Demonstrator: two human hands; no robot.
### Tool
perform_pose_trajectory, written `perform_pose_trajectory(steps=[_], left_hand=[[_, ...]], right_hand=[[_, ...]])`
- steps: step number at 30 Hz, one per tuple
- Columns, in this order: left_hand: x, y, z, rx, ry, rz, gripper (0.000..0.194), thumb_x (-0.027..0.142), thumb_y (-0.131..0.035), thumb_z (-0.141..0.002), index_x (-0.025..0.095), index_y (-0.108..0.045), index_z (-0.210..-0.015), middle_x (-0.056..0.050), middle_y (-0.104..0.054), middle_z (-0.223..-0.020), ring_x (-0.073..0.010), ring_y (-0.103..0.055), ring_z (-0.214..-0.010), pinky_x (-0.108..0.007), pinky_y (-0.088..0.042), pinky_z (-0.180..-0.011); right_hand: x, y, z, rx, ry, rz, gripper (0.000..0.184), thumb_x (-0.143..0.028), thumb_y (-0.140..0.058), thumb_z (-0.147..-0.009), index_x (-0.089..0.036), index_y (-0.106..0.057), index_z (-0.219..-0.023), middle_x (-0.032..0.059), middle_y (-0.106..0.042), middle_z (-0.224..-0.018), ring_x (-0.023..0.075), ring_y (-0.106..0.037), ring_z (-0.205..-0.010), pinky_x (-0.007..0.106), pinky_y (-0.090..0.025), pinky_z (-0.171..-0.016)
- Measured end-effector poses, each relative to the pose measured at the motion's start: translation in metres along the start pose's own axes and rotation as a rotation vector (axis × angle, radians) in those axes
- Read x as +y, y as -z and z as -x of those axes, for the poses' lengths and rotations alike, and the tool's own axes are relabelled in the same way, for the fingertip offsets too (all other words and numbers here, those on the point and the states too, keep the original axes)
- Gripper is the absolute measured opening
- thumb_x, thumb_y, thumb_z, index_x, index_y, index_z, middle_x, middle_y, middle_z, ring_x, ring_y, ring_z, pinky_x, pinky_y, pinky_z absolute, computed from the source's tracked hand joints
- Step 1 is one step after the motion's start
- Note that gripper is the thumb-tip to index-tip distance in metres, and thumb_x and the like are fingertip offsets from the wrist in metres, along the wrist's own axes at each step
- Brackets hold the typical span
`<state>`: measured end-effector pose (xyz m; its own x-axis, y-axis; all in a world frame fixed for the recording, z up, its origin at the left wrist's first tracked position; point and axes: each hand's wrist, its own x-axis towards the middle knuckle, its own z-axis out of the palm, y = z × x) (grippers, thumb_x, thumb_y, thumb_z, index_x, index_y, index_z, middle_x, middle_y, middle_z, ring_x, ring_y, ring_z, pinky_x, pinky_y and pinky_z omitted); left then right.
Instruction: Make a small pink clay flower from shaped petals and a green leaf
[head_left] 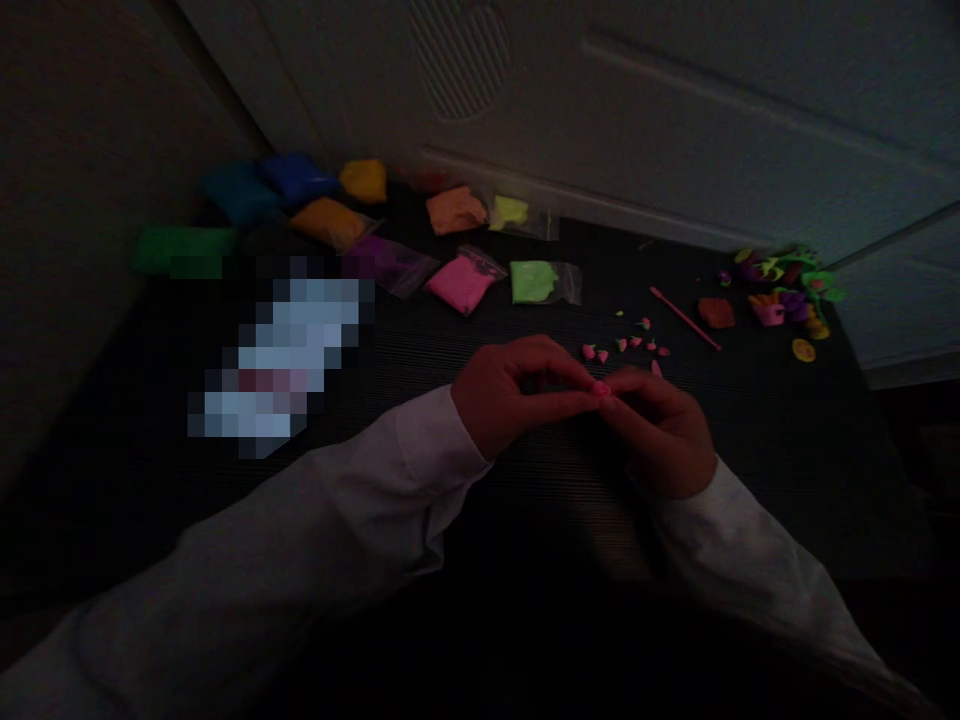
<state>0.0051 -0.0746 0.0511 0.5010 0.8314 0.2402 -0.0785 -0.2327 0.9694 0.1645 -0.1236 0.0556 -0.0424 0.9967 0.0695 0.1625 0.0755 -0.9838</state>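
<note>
Between the fingertips of both hands is a small pink piece of modelling clay (601, 389). My left hand (525, 393) pinches it from the left, thumb and forefinger closed on it. From the other side my right hand (664, 425) grips the same piece, its fingers closed. Just beyond the fingers, several tiny pink clay buds with green tops (635, 342) lie on the dark table (420, 350). A small pink sliver (656, 369) rests right behind my right hand. The light is dim, so fine detail on the held piece is hard to make out.
Bags of coloured clay, among them a pink bag (463, 283) and a light green bag (534, 282), line the back. A pink stick tool (685, 318) and a red lump (716, 312) lie right, near finished clay figures (787, 295). A blurred bright rectangle (289, 345) is left.
</note>
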Motion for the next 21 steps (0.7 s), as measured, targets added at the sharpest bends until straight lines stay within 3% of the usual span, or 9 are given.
perform_pose_trajectory(steps=[8, 15, 21], left_hand=[[-0.0013, 0.0018, -0.0012, -0.043, 0.057, 0.006, 0.014, 0.027, -0.064, -0.064, 0.017, -0.064, -0.074, -0.001, -0.057, -0.074, -0.0085, -0.052, -0.068, -0.022, -0.041, -0.062], [-0.002, 0.0016, -0.0003, -0.052, 0.068, 0.003, 0.016, 0.029, -0.063, -0.065, 0.018, -0.065, -0.076, -0.001, -0.057, -0.075, -0.0084, -0.052, -0.067, -0.021, -0.041, -0.059], [-0.0028, 0.0005, 0.0008, 0.003, 0.016, -0.074, 0.014, 0.027, -0.063, -0.065, 0.018, -0.066, -0.075, -0.002, -0.056, -0.075, -0.0078, -0.051, -0.066, -0.02, -0.039, -0.055]], right_hand=[[0.0018, 0.0014, -0.0008, -0.002, -0.038, 0.019, 0.006, -0.025, -0.061, -0.069, -0.025, -0.062, -0.074, -0.0036, -0.054, -0.063, 0.0083, -0.048, -0.06, 0.023, -0.037, -0.054], [0.006, 0.0023, -0.002, -0.062, -0.252, -0.221, 0.01, -0.025, -0.064, -0.066, -0.025, -0.064, -0.075, -0.0039, -0.059, -0.065, 0.0067, -0.05, -0.059, 0.021, -0.038, -0.054], [0.0086, 0.0016, -0.0052, -0.078, -0.386, -0.395, 0.013, -0.028, -0.067, -0.061, -0.022, -0.065, -0.071, -0.0057, -0.052, -0.051, 0.0043, -0.043, -0.048, 0.019, -0.033, -0.047]])
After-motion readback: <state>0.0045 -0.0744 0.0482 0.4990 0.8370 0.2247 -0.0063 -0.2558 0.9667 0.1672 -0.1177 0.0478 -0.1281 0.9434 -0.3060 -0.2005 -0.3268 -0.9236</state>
